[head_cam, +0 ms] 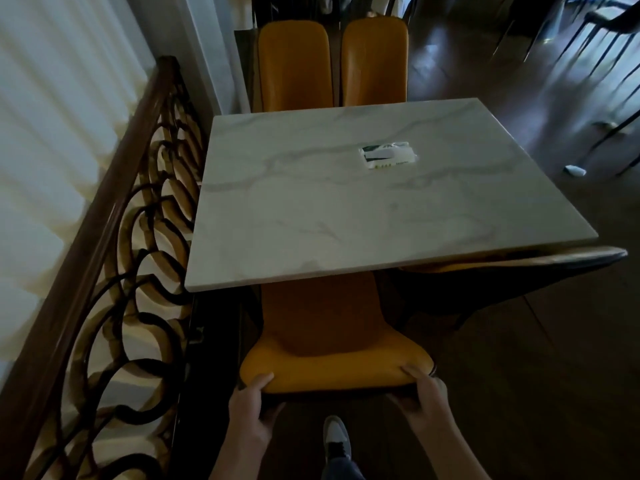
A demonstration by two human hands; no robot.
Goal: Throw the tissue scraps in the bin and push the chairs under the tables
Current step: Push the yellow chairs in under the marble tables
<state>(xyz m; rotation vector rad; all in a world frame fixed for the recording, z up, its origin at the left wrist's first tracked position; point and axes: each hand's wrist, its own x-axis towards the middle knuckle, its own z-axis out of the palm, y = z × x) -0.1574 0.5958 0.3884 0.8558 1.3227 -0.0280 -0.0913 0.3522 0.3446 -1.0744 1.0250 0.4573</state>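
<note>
A pack (387, 156) of tissues, white with green print and soft-looking, lies flat on the table (311, 209), right of centre and towards the far edge; whether it is open and what is left in it cannot be told through the blur. It is the only thing on the top.

Four chairs stand at the one table. Two far chairs (294, 64) stand side by side, their tall rounded orange backs touching the far edge. The near chair (332, 362) is orange too, smooth and padded, its seat partly under the near edge and its curved back towards the camera. A fourth chair (519, 265) shows only as a dark curved rim with a strip of orange under the near right corner.

The table top is a square slab, pale and marble-like with grey veins, thin at the edge.

Both hands hold the near chair's back. The left hand (251, 407) has its thumb over the top edge and its fingers curled behind, out of sight. The right hand (424, 393) grips the right end likewise, thumb on top, fingers wrapped under.

A small white scrap (575, 171) lies on the dark glossy floor (519, 341), right of the table. One shoe (336, 436), grey and white, shows between the arms. A railing (114, 216) of dark wood over black curled ironwork runs along the left.
</note>
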